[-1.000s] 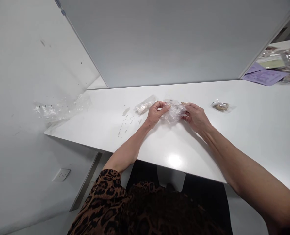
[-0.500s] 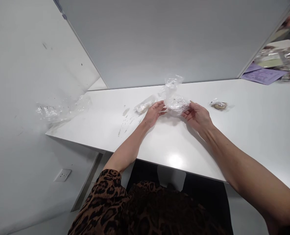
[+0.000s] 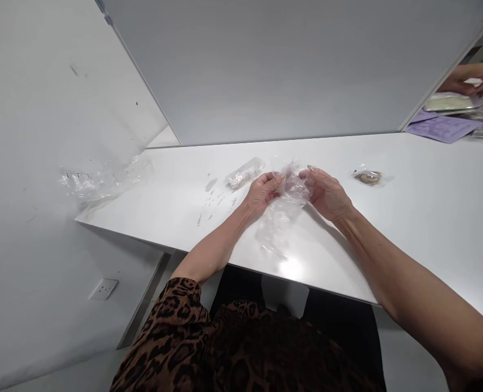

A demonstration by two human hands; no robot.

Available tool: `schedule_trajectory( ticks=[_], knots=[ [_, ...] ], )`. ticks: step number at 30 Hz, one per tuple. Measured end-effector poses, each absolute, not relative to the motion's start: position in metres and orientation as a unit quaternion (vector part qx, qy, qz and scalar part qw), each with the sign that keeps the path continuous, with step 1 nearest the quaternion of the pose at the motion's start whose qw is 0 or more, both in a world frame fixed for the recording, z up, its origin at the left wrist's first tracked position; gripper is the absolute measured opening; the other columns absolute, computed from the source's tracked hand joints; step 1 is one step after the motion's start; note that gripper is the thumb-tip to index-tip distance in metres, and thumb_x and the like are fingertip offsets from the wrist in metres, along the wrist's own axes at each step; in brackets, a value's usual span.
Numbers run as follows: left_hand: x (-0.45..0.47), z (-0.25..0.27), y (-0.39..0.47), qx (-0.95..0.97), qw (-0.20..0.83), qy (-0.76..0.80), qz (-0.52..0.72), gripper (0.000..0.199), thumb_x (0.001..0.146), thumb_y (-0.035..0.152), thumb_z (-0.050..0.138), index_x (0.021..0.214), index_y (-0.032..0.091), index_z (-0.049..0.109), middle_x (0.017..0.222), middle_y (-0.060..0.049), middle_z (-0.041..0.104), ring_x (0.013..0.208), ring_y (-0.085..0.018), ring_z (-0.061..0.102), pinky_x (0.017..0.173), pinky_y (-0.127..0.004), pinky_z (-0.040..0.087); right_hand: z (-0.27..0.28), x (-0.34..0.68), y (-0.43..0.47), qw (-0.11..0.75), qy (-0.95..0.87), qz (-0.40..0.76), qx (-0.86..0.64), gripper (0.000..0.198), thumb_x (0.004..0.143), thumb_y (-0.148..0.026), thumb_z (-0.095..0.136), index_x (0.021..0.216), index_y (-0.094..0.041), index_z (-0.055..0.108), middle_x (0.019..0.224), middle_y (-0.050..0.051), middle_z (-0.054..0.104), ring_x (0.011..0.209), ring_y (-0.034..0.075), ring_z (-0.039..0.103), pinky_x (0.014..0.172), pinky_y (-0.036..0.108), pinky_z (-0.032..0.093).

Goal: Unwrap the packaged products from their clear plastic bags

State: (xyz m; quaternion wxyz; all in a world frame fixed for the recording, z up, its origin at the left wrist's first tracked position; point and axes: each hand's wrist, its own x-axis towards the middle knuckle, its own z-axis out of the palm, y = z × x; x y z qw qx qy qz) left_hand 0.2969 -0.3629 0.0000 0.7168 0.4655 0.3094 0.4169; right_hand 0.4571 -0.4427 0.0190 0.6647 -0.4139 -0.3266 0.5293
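**Clear plastic wrap point(image 3: 296, 188) bunched between two hands over a white worktop point(image 3: 327, 247)**

In the head view, the left hand point(image 3: 262, 190) has thumb and fingers clamped on the wrap's left side. The right hand point(image 3: 327, 193) is at its right side, fingers curled; whether they grip cannot be told. The wrap's loose, blurred end trails toward the worktop's near edge. A bubble-wrapped roll point(image 3: 245, 173) lies just beside the left hand, and a small clear packet point(image 3: 367, 177) with brownish contents to the right of the right hand. Beyond the grey partition point(image 3: 286, 71), another person's hand point(image 3: 480, 79) is near purple packaging point(image 3: 445, 128).
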Motion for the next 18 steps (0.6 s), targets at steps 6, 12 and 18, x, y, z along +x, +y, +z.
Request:
schedule_trajectory(
  ticks=[6, 12, 18],
  knots=[
    [0.296, 0.008, -0.362, 0.467, 0.606, 0.345, 0.544, 0.030, 0.071, 0.019, 0.087, 0.088, 0.019, 0.062, 0.088, 0.004, 0.060, 0.076, -0.007, 0.053, 0.079, -0.024, 0.044, 0.012, 0.456, -0.441, 0.616, -0.319, 0.557, -0.457, 0.066, 0.058, -0.052, 0.099, 0.110, -0.030, 0.066, 0.109, 0.001, 0.073, 0.088, 0.021, 0.072, 0.059, 0.028, 0.056],
    [0.290, 0.012, -0.356, 0.411, 0.639, 0.362, 0.540, 0.023, 0.079, 0.020, 0.082, 0.085, 0.018, 0.061, 0.078, 0.005, 0.058, 0.068, -0.007, 0.052, 0.073, -0.025, 0.043, 0.012, 0.459, -0.443, 0.523, -0.369, 0.605, -0.474, 0.054, 0.047, -0.031, 0.104, 0.087, -0.016, 0.071, 0.088, 0.006, 0.075, 0.065, 0.012, 0.062, 0.051, 0.023, 0.049],
    [0.283, 0.018, -0.348, 0.325, 0.725, 0.367, 0.484, 0.048, 0.090, 0.066, 0.066, 0.092, 0.019, 0.062, 0.082, -0.004, 0.066, 0.069, -0.012, 0.061, 0.070, -0.029, 0.051, 0.014, 0.462, -0.443, 0.553, -0.394, 0.578, -0.453, 0.047, 0.053, -0.038, 0.102, 0.085, -0.018, 0.075, 0.088, 0.007, 0.076, 0.068, 0.013, 0.062, 0.052, 0.025, 0.048]
  ],
)
